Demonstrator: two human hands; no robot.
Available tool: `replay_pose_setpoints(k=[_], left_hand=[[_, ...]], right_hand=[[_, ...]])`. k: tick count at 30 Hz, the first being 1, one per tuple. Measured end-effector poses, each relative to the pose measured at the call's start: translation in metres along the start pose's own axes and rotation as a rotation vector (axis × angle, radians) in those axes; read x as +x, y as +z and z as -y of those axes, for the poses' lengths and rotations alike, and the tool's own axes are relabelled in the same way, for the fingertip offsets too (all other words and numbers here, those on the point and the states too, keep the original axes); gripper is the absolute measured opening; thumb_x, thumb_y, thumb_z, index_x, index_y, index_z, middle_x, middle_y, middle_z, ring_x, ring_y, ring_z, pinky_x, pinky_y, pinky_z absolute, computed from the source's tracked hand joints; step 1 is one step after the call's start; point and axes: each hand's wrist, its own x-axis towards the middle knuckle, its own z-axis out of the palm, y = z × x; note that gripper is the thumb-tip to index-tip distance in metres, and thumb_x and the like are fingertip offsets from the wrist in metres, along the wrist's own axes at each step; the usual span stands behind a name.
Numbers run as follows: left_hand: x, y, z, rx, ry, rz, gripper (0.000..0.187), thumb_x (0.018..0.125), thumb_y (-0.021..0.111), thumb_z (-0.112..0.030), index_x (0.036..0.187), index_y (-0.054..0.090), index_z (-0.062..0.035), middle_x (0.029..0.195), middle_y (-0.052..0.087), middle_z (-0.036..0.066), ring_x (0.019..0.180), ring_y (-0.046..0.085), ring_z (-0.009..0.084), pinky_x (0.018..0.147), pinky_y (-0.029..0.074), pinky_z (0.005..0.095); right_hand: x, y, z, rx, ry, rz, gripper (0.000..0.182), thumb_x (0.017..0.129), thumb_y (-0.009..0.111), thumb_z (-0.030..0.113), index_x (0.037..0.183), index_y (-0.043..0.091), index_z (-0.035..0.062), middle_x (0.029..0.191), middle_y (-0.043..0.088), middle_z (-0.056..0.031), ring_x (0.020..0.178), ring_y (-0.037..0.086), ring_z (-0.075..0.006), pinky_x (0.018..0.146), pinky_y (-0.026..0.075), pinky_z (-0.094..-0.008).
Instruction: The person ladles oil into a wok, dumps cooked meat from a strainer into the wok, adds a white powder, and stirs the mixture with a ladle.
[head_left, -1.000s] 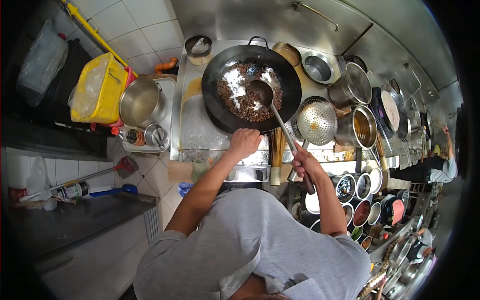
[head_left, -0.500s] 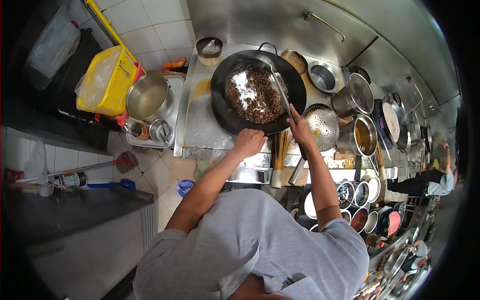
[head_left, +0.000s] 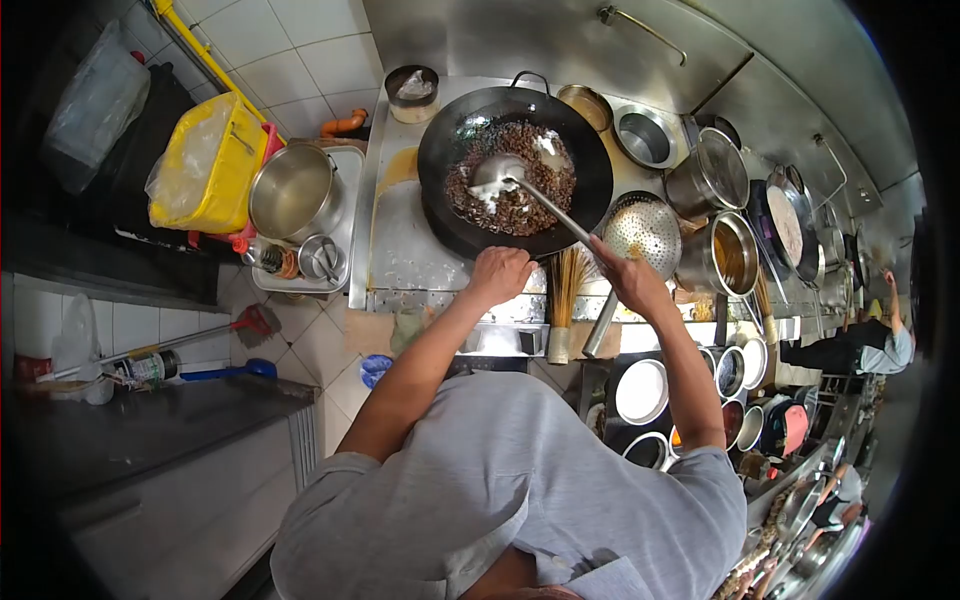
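Observation:
A large black wok (head_left: 437, 140) stands on the steel stove, holding dark brown minced food (head_left: 535, 205) with white stuff on part of it. My left hand (head_left: 501, 274) is closed at the wok's near rim, its grip partly hidden. My right hand (head_left: 632, 280) is wrapped round the long handle of a metal ladle (head_left: 550, 206). The ladle's round head rests in the food left of the wok's middle, beside the white patch.
Right of the wok lie a perforated strainer (head_left: 640, 235) and several metal pots. A bamboo brush (head_left: 566, 300) stands near my hands. At left are a steel pot (head_left: 292, 195) on a tray and a yellow bin (head_left: 205, 165). Another person (head_left: 885, 345) is at far right.
The ladle head has come from the wok's far edge down and left into the food. My right hand moved nearer and right. The white patch has shrunk; my left hand stays at the rim.

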Motion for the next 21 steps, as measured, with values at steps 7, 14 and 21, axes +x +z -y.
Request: replay_pose_setpoints(k=[7, 14, 21], left_hand=[[0.000, 0.002, 0.002, 0.013, 0.016, 0.004, 0.030, 0.095, 0.064, -0.026, 0.076, 0.064, -0.0032, 0.079, 0.069, 0.018, 0.080, 0.069, 0.0386, 0.077, 0.053, 0.0512], [0.002, 0.000, 0.000, 0.040, 0.007, 0.017, 0.030, 0.097, 0.063, -0.027, 0.077, 0.064, -0.0040, 0.077, 0.069, 0.018, 0.079, 0.069, 0.0388, 0.076, 0.052, 0.0509], [0.003, -0.003, -0.002, 0.053, 0.002, 0.046, 0.030, 0.097, 0.064, -0.028, 0.079, 0.065, -0.0039, 0.078, 0.070, 0.017, 0.080, 0.069, 0.0389, 0.076, 0.052, 0.0510]], right_hand=[[-0.093, -0.012, 0.040, 0.169, 0.098, 0.007, 0.068, 0.101, 0.061, 0.016, 0.163, 0.033, 0.0245, 0.086, 0.072, -0.0258, 0.075, 0.071, -0.0452, 0.070, 0.057, -0.0530], [-0.064, 0.028, 0.032, 1.380, 0.664, 0.316, 0.059, 0.109, 0.054, 0.024, 0.164, 0.032, 0.0295, 0.073, 0.053, 0.0015, 0.046, 0.043, -0.0080, 0.042, 0.040, -0.0259], [0.003, 0.058, 0.019, 1.460, 0.614, 0.218, 0.060, 0.109, 0.054, 0.026, 0.164, 0.031, 0.0301, 0.069, 0.047, 0.0046, 0.046, 0.038, -0.0052, 0.040, 0.037, -0.0233]])
